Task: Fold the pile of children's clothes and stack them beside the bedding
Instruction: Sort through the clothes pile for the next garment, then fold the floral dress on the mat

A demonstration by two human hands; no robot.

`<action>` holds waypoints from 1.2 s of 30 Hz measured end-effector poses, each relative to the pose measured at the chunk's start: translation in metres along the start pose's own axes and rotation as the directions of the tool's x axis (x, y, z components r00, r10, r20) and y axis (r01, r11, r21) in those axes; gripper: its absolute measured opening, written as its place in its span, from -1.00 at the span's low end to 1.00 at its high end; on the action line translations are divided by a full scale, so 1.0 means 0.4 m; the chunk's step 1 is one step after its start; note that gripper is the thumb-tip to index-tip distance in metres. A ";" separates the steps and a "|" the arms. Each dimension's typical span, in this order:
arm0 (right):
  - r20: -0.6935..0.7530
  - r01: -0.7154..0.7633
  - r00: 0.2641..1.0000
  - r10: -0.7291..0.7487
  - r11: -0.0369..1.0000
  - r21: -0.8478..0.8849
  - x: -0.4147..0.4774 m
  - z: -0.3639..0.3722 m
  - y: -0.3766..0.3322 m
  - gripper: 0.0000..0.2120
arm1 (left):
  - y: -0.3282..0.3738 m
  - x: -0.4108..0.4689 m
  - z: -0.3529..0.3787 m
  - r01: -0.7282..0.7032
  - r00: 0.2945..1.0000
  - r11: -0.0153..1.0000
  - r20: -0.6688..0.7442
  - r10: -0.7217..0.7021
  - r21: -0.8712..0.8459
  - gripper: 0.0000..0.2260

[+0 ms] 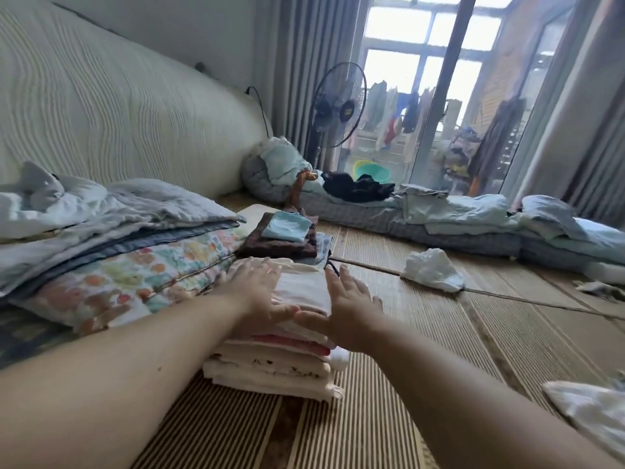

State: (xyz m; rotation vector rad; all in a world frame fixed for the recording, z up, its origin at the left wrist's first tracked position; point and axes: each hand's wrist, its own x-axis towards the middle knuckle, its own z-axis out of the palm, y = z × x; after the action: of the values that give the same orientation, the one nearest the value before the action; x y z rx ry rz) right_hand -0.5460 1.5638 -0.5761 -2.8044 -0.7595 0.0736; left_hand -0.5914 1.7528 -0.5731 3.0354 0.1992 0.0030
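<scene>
- The fan [340,104] by the far window has a yellow label on its hub, too blurred to read.
- A green and yellow basin [370,169] sits at the far window. What it holds is hidden behind a heap of dark clothes [358,187].
- The stack of folded clothes [297,363], in cream, pink and white layers, stands on the striped mat [372,401] in the near middle. It is just right of the bedding [128,265] and touches its edge.
- The left hand [253,289] lies flat on top of the stack, fingers straight and a little apart.
- The right hand [345,306] rests against the stack's right side, fingers straight and close together, holding nothing.
- The two thumbs meet, or nearly meet, at the near edge of the top piece.
- The bedding is a folded flowered quilt with grey and pale blue covers on it, lying against a pale headboard [101,106].
- Just beyond the stack is a brown folded cloth [270,245] with a light blue folded piece [287,226] on top.
- A crumpled white cloth [431,269] lies on the mat to the right, well apart from the stack.
- An unfolded pale garment [588,411] lies at the near right edge.
</scene>
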 end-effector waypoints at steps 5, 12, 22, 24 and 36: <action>-0.139 0.041 0.989 -0.051 0.997 -0.072 -0.271 -0.068 0.080 0.01 | 0.194 -0.200 0.002 -0.239 0.965 0.964 -0.136 0.223 -0.115 -0.24; -0.101 -0.132 0.988 0.113 0.969 -0.207 -0.775 -0.130 0.296 0.04 | 0.563 -0.473 0.042 -0.571 0.815 0.816 -0.180 0.550 -0.089 -0.24; -0.093 -0.538 0.838 0.538 0.843 0.019 -1.148 -0.041 0.555 -0.13 | 1.031 -0.613 0.198 -0.762 0.648 0.647 0.015 0.762 0.043 -0.23; -0.086 -0.558 0.824 0.560 0.829 0.048 -1.156 -0.019 0.603 -0.16 | 1.081 -0.593 0.232 -0.750 0.662 0.660 0.058 0.748 0.049 -0.23; -0.106 -0.693 0.656 0.747 0.652 0.308 -1.127 0.011 0.826 -0.36 | 1.333 -0.357 0.399 -0.600 0.775 0.790 0.154 0.613 -0.128 -0.14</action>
State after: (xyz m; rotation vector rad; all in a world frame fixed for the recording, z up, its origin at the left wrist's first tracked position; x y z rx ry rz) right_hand -0.7736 1.0613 -0.6649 -2.6164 0.4506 -0.0185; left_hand -0.6622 1.1923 -0.6781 2.8501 -0.7866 -0.2215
